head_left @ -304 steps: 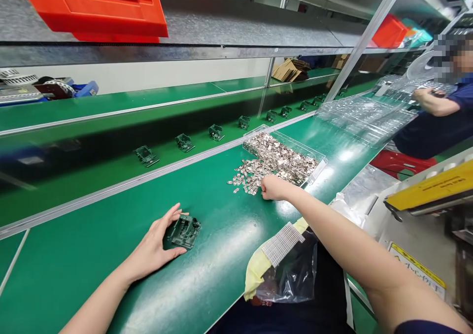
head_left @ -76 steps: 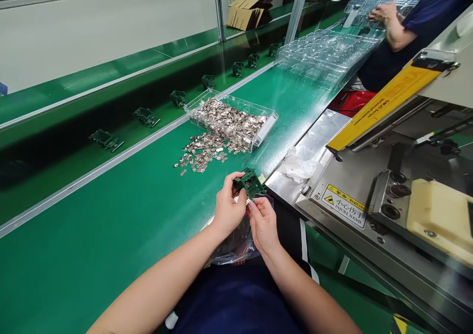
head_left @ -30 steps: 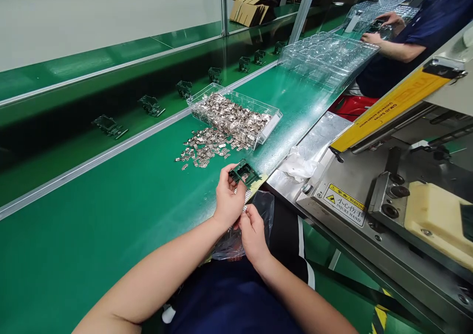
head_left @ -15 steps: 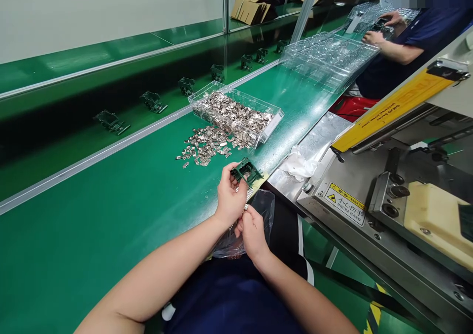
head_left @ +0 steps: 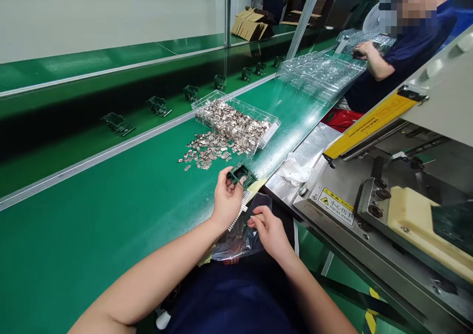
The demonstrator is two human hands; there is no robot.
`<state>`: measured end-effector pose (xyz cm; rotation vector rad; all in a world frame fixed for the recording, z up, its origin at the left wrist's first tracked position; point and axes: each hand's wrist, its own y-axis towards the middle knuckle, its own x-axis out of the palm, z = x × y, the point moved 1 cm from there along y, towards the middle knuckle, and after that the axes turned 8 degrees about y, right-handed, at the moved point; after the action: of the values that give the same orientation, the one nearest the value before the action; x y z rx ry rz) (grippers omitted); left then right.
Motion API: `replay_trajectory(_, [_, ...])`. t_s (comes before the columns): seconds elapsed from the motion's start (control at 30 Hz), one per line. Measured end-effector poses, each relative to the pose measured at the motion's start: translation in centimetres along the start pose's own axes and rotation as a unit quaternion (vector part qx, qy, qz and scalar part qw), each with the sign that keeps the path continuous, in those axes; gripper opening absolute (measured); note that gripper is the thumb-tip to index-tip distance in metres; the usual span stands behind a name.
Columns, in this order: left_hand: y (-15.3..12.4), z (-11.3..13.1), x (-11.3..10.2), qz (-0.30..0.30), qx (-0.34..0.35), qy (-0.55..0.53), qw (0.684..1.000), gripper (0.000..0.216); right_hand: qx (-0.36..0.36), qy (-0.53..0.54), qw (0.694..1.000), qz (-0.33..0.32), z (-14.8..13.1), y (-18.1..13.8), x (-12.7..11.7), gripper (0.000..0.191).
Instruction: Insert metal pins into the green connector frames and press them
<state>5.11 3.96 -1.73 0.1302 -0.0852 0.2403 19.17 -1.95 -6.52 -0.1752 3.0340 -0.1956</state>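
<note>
Left hand: The left hand (head_left: 227, 202) is raised over the near edge of the bench (head_left: 92, 216); its fingers are curled and pinched on the left side of a green frame (head_left: 242, 174).
Frame: The frame is held off the bench, tilted, just in front of the loose clips and beside the press.
Right hand: The right hand (head_left: 269, 230) is held lower, beside the left wrist, over a clear bag (head_left: 240, 238). Thumb and forefinger are pressed together at the tips; what is pinched between them is too small to tell.
Strip: A pale ribbed strip (head_left: 240, 208) is seen running down from under the frame to the bag, between the two hands.
Clips: Small metal clips (head_left: 207, 151) are scattered on the bench just ahead of the frame, spilled beside a clear tray (head_left: 272, 129) that is filled with more of them.
Belt: Further frames (head_left: 158, 106) are spaced in a row along the belt beyond the rail, well apart from the hands.
Press: A metal press (head_left: 369, 211) with a yellow warning label (head_left: 337, 205) is set to the right, touching the bench edge; a white cloth (head_left: 295, 165) is lying on its plate.
Blisters: Stacked clear blister trays (head_left: 318, 73) are laid further along the bench.
Co-worker: A person in a blue sleeve (head_left: 402, 53) is seated at the far right, one hand (head_left: 364, 50) resting on a blister tray.
</note>
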Motion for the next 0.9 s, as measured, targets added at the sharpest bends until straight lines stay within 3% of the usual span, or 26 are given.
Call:
replay_trajectory(0.1, [-1.6, 1.1, -1.5, -0.026, -0.018, -0.018, 0.999, 0.031, -0.024, 0.047, 0.998, 0.039, -2.5, -0.6, -0.9, 0.021])
replay_trajectory(0.2, [-3.7, 1.9, -3.1, -0.042, -0.026, -0.004, 0.999, 0.032, -0.098, 0.041, 0.992, 0.075, -5.2, -0.9, -0.8, 0.015])
replay_trajectory(0.37, [-5.6, 2.2, -4.6, -0.052, -0.020, 0.027, 0.998, 0.030, -0.236, -0.046, 0.969, 0.054, -8.0, -0.9, 1.4, 0.008])
replay_trajectory(0.6, [-5.9, 2.3, -4.8, -0.107, 0.016, 0.034, 0.994, 0.028, -0.241, -0.089, 0.964, 0.063, -8.3, -0.4, 3.6, 0.002])
replay_trajectory(0.9, [-6.3, 2.0, -5.3, -0.128, 0.039, 0.074, 0.988, 0.029, -0.234, -0.138, 0.961, 0.054, -9.1, -0.6, 3.4, 0.009])
